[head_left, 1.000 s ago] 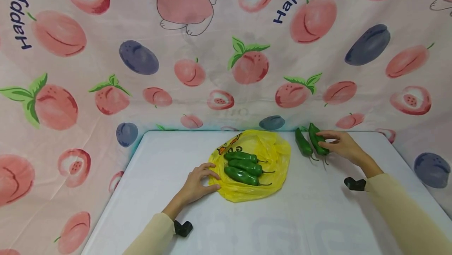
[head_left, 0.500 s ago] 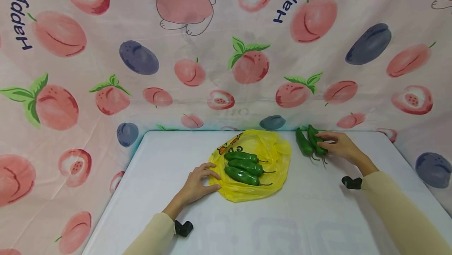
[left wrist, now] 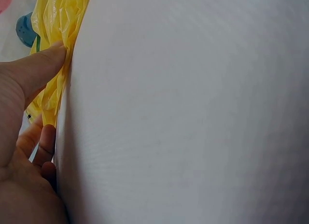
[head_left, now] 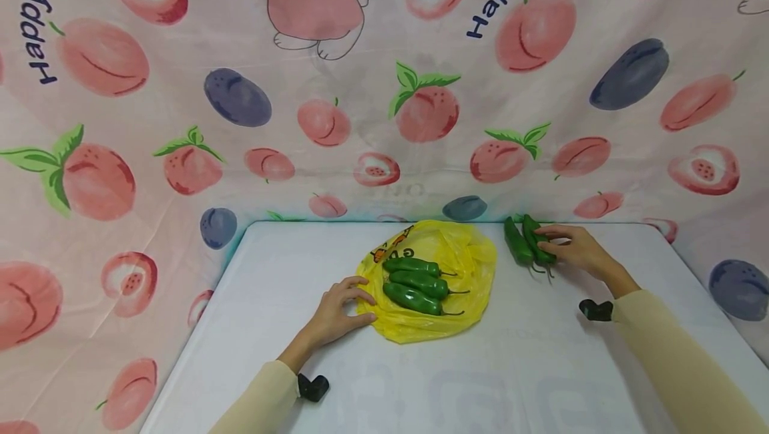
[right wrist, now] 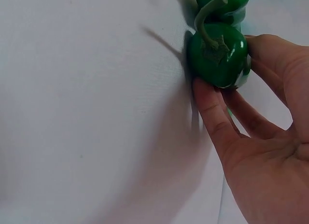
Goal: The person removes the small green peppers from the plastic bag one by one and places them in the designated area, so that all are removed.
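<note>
My right hand holds a green chili pepper between thumb and fingers at the table's back right. The right wrist view shows this pepper stem-end on, with the thumb on one side and fingers on the other. Beside it lies another green pepper, close to or touching it. My left hand rests at the left edge of a yellow plastic bag, thumb and fingers spread apart. In the left wrist view its thumb presses against the crumpled bag. Three green peppers lie side by side on the bag, stems pointing right.
A white-covered table carries everything. Behind it and at the sides hangs a pink cloth printed with fruit, meeting the table's back edge just past the right-hand peppers.
My right hand has shifted slightly left with its pepper, bringing it nearer to the pepper beside it. The left hand, the bag and the three peppers on it have stayed put.
</note>
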Motion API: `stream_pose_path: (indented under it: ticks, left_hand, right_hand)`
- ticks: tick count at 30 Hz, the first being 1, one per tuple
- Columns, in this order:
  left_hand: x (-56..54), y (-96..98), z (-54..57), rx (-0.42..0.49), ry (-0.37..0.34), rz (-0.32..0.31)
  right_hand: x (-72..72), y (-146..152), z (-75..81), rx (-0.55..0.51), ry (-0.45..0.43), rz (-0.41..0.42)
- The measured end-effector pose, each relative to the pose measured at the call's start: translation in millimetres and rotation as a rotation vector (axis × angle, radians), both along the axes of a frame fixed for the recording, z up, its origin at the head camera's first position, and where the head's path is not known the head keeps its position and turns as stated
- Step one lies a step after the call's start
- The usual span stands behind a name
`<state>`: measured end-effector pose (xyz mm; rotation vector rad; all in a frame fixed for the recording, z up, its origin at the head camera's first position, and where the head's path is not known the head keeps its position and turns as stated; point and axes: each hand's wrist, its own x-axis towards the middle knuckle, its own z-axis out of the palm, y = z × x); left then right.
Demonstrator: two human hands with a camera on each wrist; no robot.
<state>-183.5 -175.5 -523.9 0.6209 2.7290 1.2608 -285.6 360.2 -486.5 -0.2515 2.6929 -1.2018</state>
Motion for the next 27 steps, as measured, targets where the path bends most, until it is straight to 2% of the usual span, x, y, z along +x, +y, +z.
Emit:
stream_pose_path:
  ticks: [14,27]
  left_hand:
    - [0.0,0.7,1.5,0.011,-0.006,0.0]
    - [0.6,0.4,1.1,0.003,-0.012,0.007]
  right_hand:
    - [0.4,-2.3,3.7,0.017,-0.014,0.007]
    - [0.9,-4.0,3.2,0.035,0.008,0.028]
